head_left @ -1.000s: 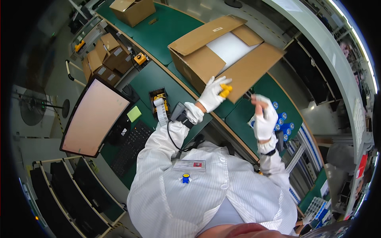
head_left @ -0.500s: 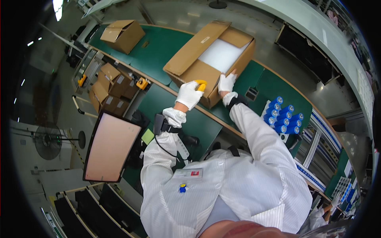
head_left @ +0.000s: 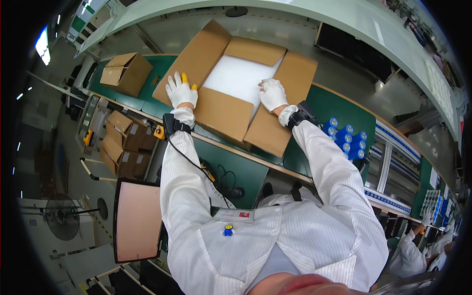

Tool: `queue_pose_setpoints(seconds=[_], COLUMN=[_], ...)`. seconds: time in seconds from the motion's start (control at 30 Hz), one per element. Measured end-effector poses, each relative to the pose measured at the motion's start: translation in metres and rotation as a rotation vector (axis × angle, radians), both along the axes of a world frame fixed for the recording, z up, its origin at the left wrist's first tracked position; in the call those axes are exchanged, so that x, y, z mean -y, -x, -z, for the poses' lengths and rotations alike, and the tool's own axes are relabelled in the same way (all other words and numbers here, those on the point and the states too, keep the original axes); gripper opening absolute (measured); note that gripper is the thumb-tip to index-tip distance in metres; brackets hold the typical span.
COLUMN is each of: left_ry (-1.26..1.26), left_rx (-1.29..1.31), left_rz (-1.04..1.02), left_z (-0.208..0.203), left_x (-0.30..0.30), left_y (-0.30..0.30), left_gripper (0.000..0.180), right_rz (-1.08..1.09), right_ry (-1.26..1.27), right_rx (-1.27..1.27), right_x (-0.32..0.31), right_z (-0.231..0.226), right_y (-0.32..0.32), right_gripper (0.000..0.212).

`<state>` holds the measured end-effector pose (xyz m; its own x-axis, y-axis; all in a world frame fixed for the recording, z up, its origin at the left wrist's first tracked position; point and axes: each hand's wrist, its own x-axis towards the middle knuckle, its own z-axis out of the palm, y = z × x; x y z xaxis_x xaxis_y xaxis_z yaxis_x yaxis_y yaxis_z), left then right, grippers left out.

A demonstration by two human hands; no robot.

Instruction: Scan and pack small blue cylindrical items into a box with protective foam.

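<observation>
A large cardboard box [head_left: 223,110] stands on the green table with its flaps folded outward. White foam sheeting [head_left: 233,76] fills its opening. My left hand [head_left: 182,92], in a white glove with yellow finger covers on two fingers, rests with spread fingers on the left flap [head_left: 199,61]. Over the right edge of the foam is my right hand [head_left: 273,94], also gloved, beside the right flap [head_left: 295,81]. Its fingers are curled in, and whatever they may hold is hidden.
Several blue cylinders [head_left: 346,139] stand right of the box. A smaller carton [head_left: 126,73] sits at the table's far left, with more cartons [head_left: 125,142] below it. A monitor [head_left: 139,221] is at left, metal rails [head_left: 388,167] at right. Another person [head_left: 410,253] works at far right.
The box's flaps have swung open, showing more foam. My left hand moved left onto the left flap and spread its fingers; my right hand now curls over the foam edge. The view has shifted.
</observation>
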<state>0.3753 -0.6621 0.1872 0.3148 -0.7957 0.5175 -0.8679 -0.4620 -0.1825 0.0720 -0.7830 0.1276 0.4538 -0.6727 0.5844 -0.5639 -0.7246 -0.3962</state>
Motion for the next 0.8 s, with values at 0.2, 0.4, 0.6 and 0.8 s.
queue_pose_setpoints(seconds=[0.2,0.4,0.6,0.8], left_ry=[-0.309,-0.414,0.186,-0.218], left_rx=[-0.795,-0.878,-0.542,-0.322], left_rz=[-0.213,-0.18,-0.081,0.66], left_z=[0.077,0.076,0.049,-0.004], left_x=[0.018,0.001,-0.038,-0.037], left_y=[-0.064,-0.085,-0.049,0.1], left_gripper=[0.065,0.047,0.045,0.037], right_rz=[0.061,0.07,0.235,0.275], right_ry=[0.022,-0.152,0.193,-0.388], right_rx=[-0.338,-0.471,-0.339,-0.43], right_x=[0.058,0.069,0.163,0.221], right_z=[-0.008,-0.019,-0.006,-0.011], right_y=[-0.003,-0.034,-0.046,-0.053], right_gripper=[0.029,0.049,0.055,0.049])
